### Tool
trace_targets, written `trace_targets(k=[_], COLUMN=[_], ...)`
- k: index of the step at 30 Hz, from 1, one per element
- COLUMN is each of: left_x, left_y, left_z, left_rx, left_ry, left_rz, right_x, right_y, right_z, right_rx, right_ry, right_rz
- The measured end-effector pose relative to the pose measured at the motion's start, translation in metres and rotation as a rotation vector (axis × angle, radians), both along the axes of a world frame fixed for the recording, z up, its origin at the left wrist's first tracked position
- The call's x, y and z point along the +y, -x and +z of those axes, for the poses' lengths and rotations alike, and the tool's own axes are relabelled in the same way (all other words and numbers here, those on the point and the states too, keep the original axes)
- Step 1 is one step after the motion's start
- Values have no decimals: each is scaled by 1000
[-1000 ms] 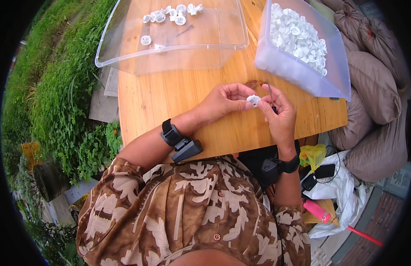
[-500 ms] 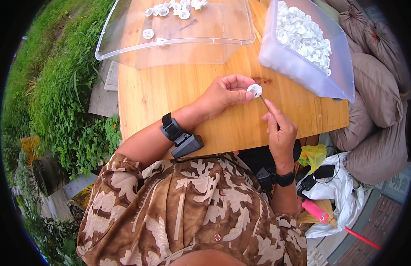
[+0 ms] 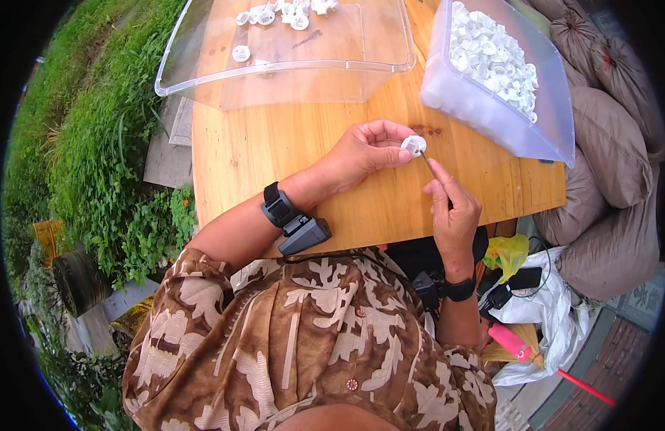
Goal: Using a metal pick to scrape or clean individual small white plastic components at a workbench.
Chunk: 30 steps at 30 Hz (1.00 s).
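Single view: head-worn fisheye, looking steeply down over the wearer's chest onto the wooden surface (image 3: 275, 151). Close range; hands (image 3: 365, 152) sit mid-frame. Grass at left edge, sacks at right.

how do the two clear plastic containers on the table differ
The bin on the right is deep and heaped with small white parts; the tray on the left is shallow and holds only a few white pieces, mostly at its far end. The bin looks frosted, while the wooden table shows clearly through the tray. Both are clear plastic holding similar white parts.
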<state>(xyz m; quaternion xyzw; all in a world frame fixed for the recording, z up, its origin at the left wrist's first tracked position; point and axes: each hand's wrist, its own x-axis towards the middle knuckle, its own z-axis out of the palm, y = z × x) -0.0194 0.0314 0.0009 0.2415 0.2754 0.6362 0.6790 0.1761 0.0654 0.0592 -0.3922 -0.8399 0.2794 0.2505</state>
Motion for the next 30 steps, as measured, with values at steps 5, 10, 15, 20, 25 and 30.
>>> trace_targets(k=[5, 10, 15, 20, 25, 30], left_x=[0, 0, 0, -1, 1, 0], left_y=[0, 0, -1, -1, -1, -1], left_z=[0, 1, 1, 2, 0, 1], left_rx=[7, 14, 13, 18, 72, 109], left_ry=[1, 3, -7, -12, -31, -54], left_rz=[2, 2, 6, 6, 16, 21], right_x=[0, 0, 0, 0, -2, -2], right_y=[1, 1, 2, 2, 2, 2], right_z=[0, 0, 1, -1, -1, 4], right_rx=[6, 7, 15, 31, 76, 87], right_ry=[6, 15, 11, 20, 90, 45], right_rz=[-6, -5, 2, 3, -23, -6])
